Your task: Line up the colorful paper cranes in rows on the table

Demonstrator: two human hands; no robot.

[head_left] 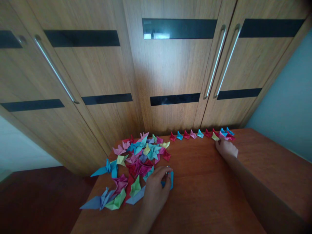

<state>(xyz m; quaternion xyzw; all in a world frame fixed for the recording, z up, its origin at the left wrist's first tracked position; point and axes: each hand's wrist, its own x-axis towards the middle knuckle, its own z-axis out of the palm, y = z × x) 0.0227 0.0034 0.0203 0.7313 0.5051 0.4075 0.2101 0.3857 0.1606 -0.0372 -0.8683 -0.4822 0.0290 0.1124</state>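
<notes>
My left hand (158,183) is at the right edge of a loose heap of colourful folded paper figures (138,162), its thumb and fingers closed around a blue origami piece (172,180) that shows past the fingertips. Farther back, my right hand (227,148) reaches to the right end of a row of small origami boats (186,134). Its fingers are curled closed beside a yellow boat (214,136) and a pink one (223,136); what they pinch, if anything, is hidden. Blue and red boats cluster just behind this hand.
The reddish-brown wooden table (200,188) backs against a wooden wardrobe (170,71) with metal handles (215,61). Larger origami cranes, one blue (107,168) and one bluish-purple (99,200), lie near the table's left edge. A pale blue wall (285,107) stands at right.
</notes>
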